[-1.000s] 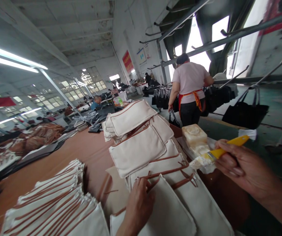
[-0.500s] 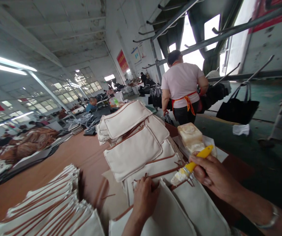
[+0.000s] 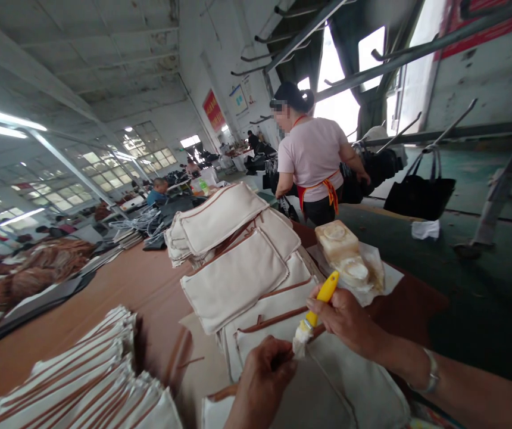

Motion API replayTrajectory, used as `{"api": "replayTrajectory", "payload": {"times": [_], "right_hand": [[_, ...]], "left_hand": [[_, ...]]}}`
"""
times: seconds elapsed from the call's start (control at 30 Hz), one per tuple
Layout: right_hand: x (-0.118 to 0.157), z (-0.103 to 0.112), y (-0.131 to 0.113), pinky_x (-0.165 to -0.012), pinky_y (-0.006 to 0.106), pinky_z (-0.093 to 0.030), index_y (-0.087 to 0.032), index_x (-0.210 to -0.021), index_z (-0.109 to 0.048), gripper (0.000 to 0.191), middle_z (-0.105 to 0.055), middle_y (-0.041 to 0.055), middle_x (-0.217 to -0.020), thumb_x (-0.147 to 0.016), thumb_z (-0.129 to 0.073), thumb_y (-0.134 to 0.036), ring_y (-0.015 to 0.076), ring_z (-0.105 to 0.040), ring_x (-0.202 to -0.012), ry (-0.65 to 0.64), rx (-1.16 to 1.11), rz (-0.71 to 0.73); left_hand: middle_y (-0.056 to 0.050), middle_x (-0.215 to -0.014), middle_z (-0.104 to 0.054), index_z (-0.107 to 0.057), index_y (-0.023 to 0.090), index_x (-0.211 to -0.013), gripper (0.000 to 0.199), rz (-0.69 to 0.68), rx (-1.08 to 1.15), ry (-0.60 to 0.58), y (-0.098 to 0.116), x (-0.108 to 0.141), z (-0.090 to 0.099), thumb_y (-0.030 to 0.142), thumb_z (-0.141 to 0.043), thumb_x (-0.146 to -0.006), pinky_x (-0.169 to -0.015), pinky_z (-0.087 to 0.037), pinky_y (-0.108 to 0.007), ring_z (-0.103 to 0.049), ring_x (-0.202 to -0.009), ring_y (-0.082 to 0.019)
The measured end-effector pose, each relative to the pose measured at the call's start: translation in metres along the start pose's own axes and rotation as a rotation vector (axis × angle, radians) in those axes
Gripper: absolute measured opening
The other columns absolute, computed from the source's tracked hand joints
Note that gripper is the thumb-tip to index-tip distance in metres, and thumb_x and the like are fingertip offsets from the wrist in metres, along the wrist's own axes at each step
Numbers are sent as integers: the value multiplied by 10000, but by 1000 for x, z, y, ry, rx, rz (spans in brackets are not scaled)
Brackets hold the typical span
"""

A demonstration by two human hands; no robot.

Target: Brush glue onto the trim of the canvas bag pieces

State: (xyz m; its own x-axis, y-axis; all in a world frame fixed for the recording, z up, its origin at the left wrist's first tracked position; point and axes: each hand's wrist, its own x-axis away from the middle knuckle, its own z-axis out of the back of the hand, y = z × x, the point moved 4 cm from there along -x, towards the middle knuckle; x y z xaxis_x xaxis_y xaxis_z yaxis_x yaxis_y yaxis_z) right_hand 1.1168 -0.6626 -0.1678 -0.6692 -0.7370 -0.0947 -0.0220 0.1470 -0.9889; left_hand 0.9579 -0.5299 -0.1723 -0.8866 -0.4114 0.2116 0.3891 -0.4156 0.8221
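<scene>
My right hand (image 3: 349,319) grips a yellow-handled paintbrush (image 3: 326,290), bristles down and coated with white paste. The brush tip is right beside the pinched fingers of my left hand (image 3: 265,372); what those fingers hold is hidden. Under both hands lie off-white fabric pouches (image 3: 354,369) with brown edging. More pouches (image 3: 238,283) are piled just beyond, the upper ones tilted. To the right of the pile, a cut-open plastic jug (image 3: 339,241) with whitish paste lies on a white sheet (image 3: 392,275).
A fanned row of off-white pieces with brown edging (image 3: 90,375) lies at left on the brown table (image 3: 144,286). Brown material (image 3: 55,265) is heaped farther left. A person in a pink shirt (image 3: 312,152) stands beyond the jug, near a metal rack with a black bag (image 3: 421,190).
My right hand has brought the brush left and down to my left fingers, its handle now steeper. My left hand has turned and pinched. The person in pink has turned to the left.
</scene>
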Motion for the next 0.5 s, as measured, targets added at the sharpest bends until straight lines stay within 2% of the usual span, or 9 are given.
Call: {"api": "replayTrajectory", "payload": {"times": [0.07, 0.17, 0.23, 0.33, 0.4, 0.5], "right_hand": [[-4, 5, -4, -444, 245, -294, -188, -832, -533, 297, -403, -58, -531, -881, -635, -462, 123, -371, -478, 42, 74, 50], [-3, 12, -13, -434, 242, -273, -189, -832, -530, 312, -374, -70, -507, -905, -599, -484, 113, -340, -454, 74, 65, 88], [2, 11, -16, -428, 237, -266, -193, -824, -519, 313, -348, -80, -494, -932, -561, -483, 103, -312, -437, 40, 28, 81], [8, 7, -18, -432, 233, -287, -190, -823, -531, 287, -376, -68, -525, -923, -589, -453, 104, -348, -452, -47, 63, 90], [7, 10, -20, -439, 232, -296, -184, -809, -540, 283, -396, -57, -544, -918, -600, -439, 104, -372, -470, -18, 127, 131], [-2, 19, -22, -430, 228, -269, -185, -792, -528, 302, -373, -67, -506, -943, -556, -444, 94, -344, -445, 87, 110, 146]], "left_hand": [[18, -747, -517, -685, 151, -781, 165, -10, 66, 3, 1, 1, 1, 311, -650, -759, -636, -370, -239, -479, -698, -126], [14, -736, -537, -686, 145, -808, 252, -4, 139, 5, -1, 2, 3, 391, -672, -759, -630, -374, -233, -477, -693, -130], [15, -720, -542, -682, 142, -819, 266, 14, 149, 4, -3, 1, 3, 401, -680, -758, -624, -372, -230, -475, -686, -129], [24, -704, -521, -671, 144, -808, 231, 19, 146, 6, -6, 2, -1, 370, -682, -758, -619, -367, -226, -463, -666, -119], [20, -717, -517, -677, 153, -789, 208, -32, 117, 44, -7, 5, -4, 360, -680, -764, -621, -372, -225, -470, -663, -117], [4, -735, -531, -676, 169, -743, 232, -163, 39, 173, -7, 12, -8, 396, -681, -793, -606, -375, -223, -495, -655, -119]]}}
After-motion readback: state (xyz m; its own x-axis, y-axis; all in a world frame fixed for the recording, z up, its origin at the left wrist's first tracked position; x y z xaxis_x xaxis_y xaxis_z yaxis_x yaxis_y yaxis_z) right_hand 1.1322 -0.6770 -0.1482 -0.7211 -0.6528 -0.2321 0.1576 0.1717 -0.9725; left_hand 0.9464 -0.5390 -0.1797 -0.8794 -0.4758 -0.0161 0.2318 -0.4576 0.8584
